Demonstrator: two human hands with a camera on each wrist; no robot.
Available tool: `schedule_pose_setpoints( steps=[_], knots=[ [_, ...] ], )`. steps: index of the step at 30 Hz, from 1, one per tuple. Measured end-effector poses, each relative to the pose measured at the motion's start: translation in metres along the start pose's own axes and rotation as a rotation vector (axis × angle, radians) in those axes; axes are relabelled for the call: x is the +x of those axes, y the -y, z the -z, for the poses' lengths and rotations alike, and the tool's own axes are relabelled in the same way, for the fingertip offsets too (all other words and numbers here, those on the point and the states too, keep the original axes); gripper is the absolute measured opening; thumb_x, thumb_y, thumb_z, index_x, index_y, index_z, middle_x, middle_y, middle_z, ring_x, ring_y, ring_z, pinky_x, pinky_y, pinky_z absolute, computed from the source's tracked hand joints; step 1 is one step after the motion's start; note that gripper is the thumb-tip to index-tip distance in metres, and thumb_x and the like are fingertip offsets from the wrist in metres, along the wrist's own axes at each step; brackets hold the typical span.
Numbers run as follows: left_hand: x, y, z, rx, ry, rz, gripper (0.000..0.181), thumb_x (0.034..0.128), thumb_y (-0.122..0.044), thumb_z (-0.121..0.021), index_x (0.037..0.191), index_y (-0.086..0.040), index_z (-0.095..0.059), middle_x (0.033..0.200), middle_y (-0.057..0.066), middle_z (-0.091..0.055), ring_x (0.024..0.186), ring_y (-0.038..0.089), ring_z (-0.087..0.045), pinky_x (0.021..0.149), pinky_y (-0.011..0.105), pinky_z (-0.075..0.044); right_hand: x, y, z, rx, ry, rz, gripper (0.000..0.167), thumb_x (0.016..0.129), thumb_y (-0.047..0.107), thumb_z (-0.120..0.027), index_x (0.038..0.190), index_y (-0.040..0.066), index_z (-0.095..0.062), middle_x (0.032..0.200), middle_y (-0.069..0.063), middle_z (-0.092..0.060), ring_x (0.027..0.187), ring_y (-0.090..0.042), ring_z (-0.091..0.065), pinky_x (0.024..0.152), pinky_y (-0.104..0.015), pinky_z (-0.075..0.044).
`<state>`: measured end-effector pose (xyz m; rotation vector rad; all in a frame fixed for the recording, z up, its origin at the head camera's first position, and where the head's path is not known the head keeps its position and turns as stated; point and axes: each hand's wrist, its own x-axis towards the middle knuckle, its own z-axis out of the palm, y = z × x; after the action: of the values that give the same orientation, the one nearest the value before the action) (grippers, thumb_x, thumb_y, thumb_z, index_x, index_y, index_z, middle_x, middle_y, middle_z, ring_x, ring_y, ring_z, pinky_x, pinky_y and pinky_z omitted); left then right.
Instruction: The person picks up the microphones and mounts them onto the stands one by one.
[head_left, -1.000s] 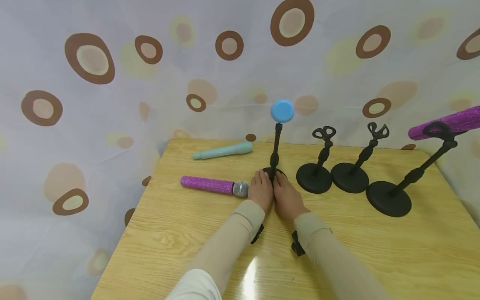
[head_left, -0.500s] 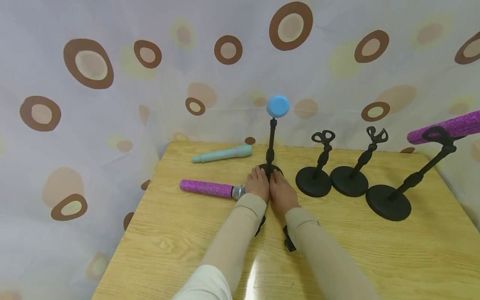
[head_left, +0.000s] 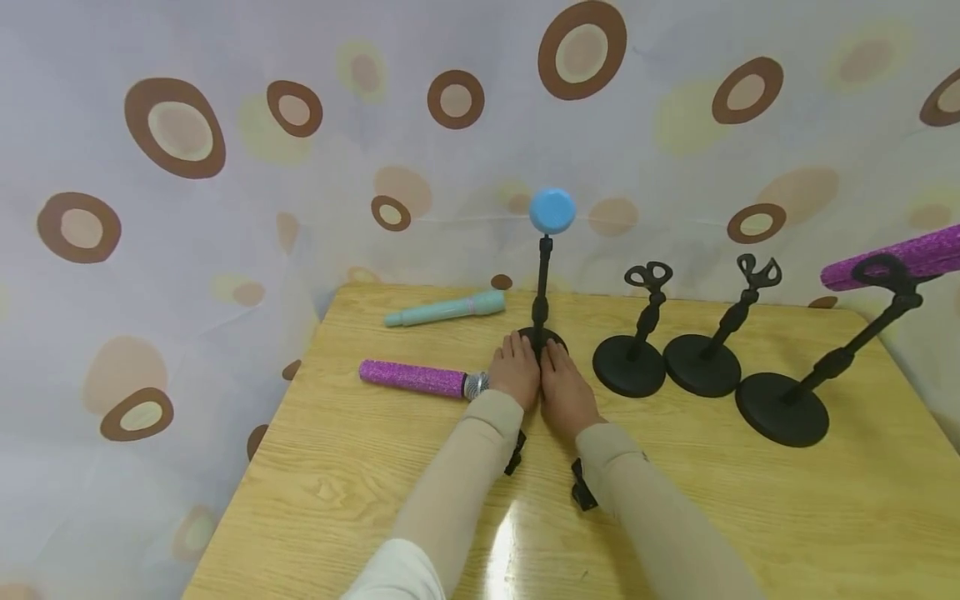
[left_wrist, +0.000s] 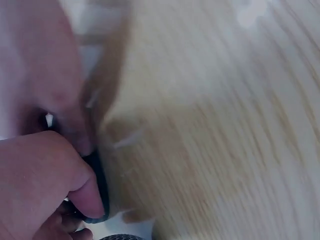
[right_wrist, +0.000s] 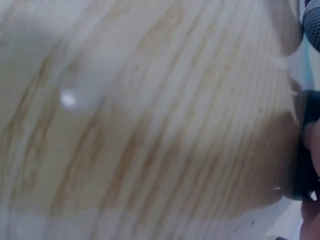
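Observation:
Both hands are at the round black base of a microphone stand [head_left: 542, 304] near the middle of the table. On its left side, my left hand [head_left: 515, 367] grips the base rim, thumb and fingers around the edge in the left wrist view. My right hand [head_left: 567, 392] holds the right side; only a little of it shows at the base [right_wrist: 304, 170] in the right wrist view. A round light-blue microphone end [head_left: 552, 212] tops the upright stand. Beside my left hand lies a glittery purple microphone [head_left: 412, 377], its silver head partly hidden.
A teal microphone [head_left: 446, 309] lies at the back left of the wooden table [head_left: 330, 492]. To the right stand two black stands with bare clips, one [head_left: 628, 365] and another [head_left: 701, 364]. A further stand [head_left: 783, 408] bears a purple microphone [head_left: 911, 252]. A patterned cloth hangs behind.
Both hands have shifted the stand slightly left and back. Its blue top has turned a little. Over the last half second the hands and stand barely move.

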<state>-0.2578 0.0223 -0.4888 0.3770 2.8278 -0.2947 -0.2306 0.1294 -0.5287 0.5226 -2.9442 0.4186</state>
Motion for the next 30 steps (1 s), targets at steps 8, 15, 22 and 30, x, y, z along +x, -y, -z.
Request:
schedule_pose_setpoints(
  steps=[8, 15, 22, 30],
  knots=[
    [-0.024, 0.014, 0.0, -0.24, -0.129, -0.147, 0.071, 0.1009, -0.03, -0.055, 0.154, 0.005, -0.024, 0.161, 0.025, -0.022, 0.15, 0.033, -0.027, 0.121, 0.036, -0.03, -0.048, 0.006, 0.012, 0.312, 0.087, -0.073, 0.05, 0.101, 0.013, -0.053, 0.145, -0.009, -0.041, 0.154, -0.029, -0.035, 0.143, -0.044, -0.036, 0.113, -0.056, -0.037],
    [-0.079, 0.013, -0.015, -0.491, -0.348, -0.286, 0.065, 0.1011, -0.025, -0.052, 0.154, 0.002, -0.026, 0.161, 0.026, -0.02, 0.151, 0.038, -0.021, 0.122, 0.047, -0.027, -0.145, -0.002, 0.043, 0.533, 0.038, -0.206, 0.053, 0.103, 0.023, -0.055, 0.148, -0.002, -0.041, 0.155, -0.023, -0.037, 0.143, -0.045, -0.035, 0.111, -0.064, -0.033],
    [-0.128, 0.024, -0.027, -0.567, -0.315, -0.295, 0.077, 0.1016, -0.05, -0.047, 0.159, -0.008, -0.017, 0.167, 0.016, -0.004, 0.154, 0.037, -0.002, 0.123, 0.059, -0.014, -0.176, -0.027, 0.083, 0.432, -0.065, -0.255, 0.063, 0.102, 0.031, -0.054, 0.149, -0.005, -0.034, 0.155, -0.031, -0.027, 0.14, -0.056, -0.023, 0.104, -0.077, -0.022],
    [-0.157, 0.049, -0.034, -0.562, -0.383, -0.262, 0.082, 0.0999, -0.056, -0.045, 0.159, -0.009, -0.014, 0.167, 0.018, -0.002, 0.154, 0.039, 0.001, 0.121, 0.065, -0.004, -0.196, -0.043, 0.107, 0.233, -0.017, -0.303, 0.072, 0.102, 0.042, -0.051, 0.154, -0.001, -0.026, 0.158, -0.031, -0.02, 0.144, -0.057, -0.012, 0.106, -0.082, -0.003]
  ],
)
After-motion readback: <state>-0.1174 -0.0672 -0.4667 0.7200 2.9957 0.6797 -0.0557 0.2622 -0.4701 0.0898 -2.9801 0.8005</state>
